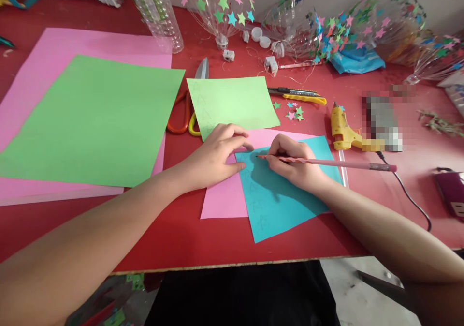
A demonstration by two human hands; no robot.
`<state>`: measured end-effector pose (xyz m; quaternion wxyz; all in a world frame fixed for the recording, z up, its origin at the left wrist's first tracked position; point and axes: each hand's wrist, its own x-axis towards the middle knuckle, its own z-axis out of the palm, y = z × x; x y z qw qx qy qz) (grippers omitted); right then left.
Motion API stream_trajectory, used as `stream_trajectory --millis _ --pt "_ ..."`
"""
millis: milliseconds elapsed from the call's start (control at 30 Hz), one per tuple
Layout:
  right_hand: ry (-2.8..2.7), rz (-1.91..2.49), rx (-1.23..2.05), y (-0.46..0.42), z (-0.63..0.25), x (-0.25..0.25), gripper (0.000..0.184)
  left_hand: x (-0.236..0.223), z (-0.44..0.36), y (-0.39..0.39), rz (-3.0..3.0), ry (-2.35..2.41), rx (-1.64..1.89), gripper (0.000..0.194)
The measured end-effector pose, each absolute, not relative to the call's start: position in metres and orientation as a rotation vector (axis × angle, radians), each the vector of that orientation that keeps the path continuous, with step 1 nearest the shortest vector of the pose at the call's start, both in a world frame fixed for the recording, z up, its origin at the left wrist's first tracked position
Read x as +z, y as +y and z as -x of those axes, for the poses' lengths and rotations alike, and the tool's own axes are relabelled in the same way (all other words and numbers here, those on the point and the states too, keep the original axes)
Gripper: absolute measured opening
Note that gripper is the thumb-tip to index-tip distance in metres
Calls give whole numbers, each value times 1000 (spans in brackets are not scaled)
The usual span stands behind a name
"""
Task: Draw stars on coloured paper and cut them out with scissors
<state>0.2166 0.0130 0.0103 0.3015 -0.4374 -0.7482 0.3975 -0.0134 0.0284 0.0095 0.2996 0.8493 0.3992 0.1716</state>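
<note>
Your left hand [219,157]: relaxed, grasping nothing, fingertips by the blue sheet's upper-left edge. Blue sheet [290,210] lies flat, partly over the pink sheet [223,195]. Probably light, thin, quick to crease, apt to slide; best pressed flat near an edge. Pencil [339,163], point over the blue sheet's upper left: likely light and stiff, lead brittle. Your right hand [300,175] pinches it near the point, a sound place to hold.

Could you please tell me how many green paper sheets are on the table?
2: a large sheet over pink paper, and a smaller, paler sheet beyond the left hand. More may be hidden underneath.
</note>
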Motion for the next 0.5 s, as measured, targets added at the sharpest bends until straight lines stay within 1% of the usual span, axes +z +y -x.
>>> stream_trajectory --millis 500 --pt "-1901 1247 957 14 -217 10 18 8 14 28 -2267 1061 449 24"
